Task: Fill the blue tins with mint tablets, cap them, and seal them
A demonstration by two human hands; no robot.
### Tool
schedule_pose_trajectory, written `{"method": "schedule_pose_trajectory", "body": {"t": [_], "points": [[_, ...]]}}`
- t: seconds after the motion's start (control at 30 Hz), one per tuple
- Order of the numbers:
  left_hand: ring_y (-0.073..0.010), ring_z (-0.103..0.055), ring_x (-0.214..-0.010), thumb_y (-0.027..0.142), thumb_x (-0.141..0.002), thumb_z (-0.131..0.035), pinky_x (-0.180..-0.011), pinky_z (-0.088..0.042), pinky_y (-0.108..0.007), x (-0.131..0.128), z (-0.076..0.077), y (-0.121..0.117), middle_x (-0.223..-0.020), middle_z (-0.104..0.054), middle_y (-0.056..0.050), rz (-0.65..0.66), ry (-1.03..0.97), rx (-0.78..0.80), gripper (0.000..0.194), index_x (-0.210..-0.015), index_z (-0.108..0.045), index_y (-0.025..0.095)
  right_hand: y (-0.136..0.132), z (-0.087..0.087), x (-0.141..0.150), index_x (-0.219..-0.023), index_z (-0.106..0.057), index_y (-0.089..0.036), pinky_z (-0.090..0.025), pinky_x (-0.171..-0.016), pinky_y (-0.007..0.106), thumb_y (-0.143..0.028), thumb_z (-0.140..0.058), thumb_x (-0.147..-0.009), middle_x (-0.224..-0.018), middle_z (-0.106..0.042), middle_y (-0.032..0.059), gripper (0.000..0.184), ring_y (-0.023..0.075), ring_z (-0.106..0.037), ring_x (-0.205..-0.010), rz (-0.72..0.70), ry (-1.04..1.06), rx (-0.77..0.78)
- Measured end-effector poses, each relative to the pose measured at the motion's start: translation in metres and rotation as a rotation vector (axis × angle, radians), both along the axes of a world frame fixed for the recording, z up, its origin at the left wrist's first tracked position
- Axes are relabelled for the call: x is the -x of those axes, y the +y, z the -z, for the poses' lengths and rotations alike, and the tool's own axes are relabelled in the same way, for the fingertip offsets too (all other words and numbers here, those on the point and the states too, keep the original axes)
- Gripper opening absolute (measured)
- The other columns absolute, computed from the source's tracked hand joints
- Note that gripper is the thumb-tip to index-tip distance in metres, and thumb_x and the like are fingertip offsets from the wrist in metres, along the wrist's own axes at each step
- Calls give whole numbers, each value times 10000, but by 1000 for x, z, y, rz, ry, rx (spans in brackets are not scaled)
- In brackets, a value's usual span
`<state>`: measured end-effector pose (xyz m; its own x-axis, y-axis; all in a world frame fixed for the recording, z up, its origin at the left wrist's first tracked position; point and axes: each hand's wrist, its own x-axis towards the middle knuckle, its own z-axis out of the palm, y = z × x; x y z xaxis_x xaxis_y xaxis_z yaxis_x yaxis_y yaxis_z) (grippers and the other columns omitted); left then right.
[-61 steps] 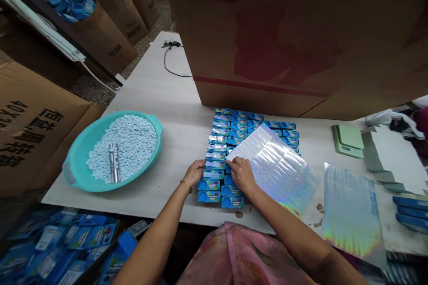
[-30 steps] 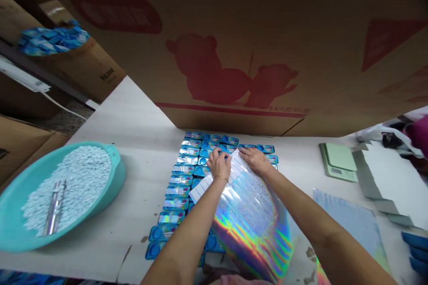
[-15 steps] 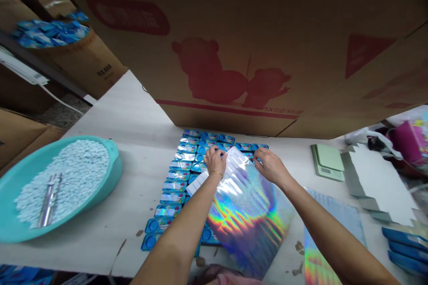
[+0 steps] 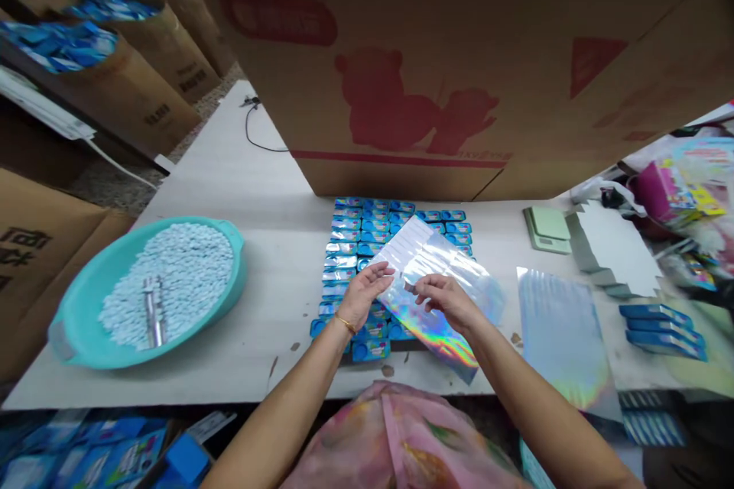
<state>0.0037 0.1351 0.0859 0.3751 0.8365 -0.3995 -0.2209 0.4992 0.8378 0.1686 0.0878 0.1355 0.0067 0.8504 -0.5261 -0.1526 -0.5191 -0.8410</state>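
A shiny rainbow-reflecting holographic sheet (image 4: 459,275) with pale strips at its upper left end lies slanted over rows of small blue packs (image 4: 344,237). My left hand (image 4: 367,294), with a bracelet at the wrist, is at the sheet's left edge. Its fingers and thumb are drawn together; what they hold, if anything, is too small to make out. Over the middle of the sheet, my right hand (image 4: 444,298) pinches a small dark piece (image 4: 409,286) between thumb and fingertip. The fingertips of both hands are close but apart.
A turquoise basin (image 4: 80,321) of pale blue pieces, with a metal scoop-like tube on top, stands left. A big cardboard box (image 4: 413,30) borders the back. On the right are a green scale (image 4: 549,229), another holographic sheet (image 4: 562,321) and stacked blue packs (image 4: 662,328).
Both hands have come back toward my body and closer together. My right hand has left the packs at the sheet's far edge and is now over the sheet. The camera view has shifted.
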Motion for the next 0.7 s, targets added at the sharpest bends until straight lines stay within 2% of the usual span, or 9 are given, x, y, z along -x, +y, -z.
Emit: {"method": "schedule_pose_trajectory", "body": {"t": [0.13,0.3,0.43,0.57,0.7], "points": [[-144,-553,-798,353,-603,-627,-641,-417,-241,41,7,-30,-961,-596,-84,-121,32,177,396,-940,-562,157,-27,8,45,-652,-559,-149,-323,-420,173,-304,-683,-529,-560,-548,-24,234,72,-484,-491,-16,106,57],[-133,-554,-793,315,-632,-611,-649,-424,-241,90,5,-71,-918,-606,-61,-177,-108,310,321,-920,-578,180,-47,24,93,-632,-553,-148,-299,-386,163,-324,-688,-522,-503,-527,-42,247,50,-441,-418,-10,156,128],[-82,-534,-644,246,-558,-671,-580,-405,-207,117,10,-87,-756,-605,-15,-340,-27,301,302,-837,-587,165,-52,38,122,-600,-537,-145,-253,-349,153,-352,-675,-521,-458,-505,-46,262,40,-407,-372,-3,147,208],[-62,-508,-578,254,-527,-681,-557,-390,-204,135,24,-91,-687,-587,10,-436,57,266,318,-811,-577,155,-52,52,142,-599,-546,-140,-250,-342,154,-351,-663,-527,-508,-522,-36,252,43,-425,-391,0,134,180],[-76,-522,-596,264,-505,-679,-596,-396,-217,142,43,-87,-650,-574,18,-511,210,164,364,-829,-561,145,-46,73,157,-601,-549,-146,-240,-340,172,-358,-627,-558,-518,-516,-36,230,52,-413,-372,55,-48,140]]}}
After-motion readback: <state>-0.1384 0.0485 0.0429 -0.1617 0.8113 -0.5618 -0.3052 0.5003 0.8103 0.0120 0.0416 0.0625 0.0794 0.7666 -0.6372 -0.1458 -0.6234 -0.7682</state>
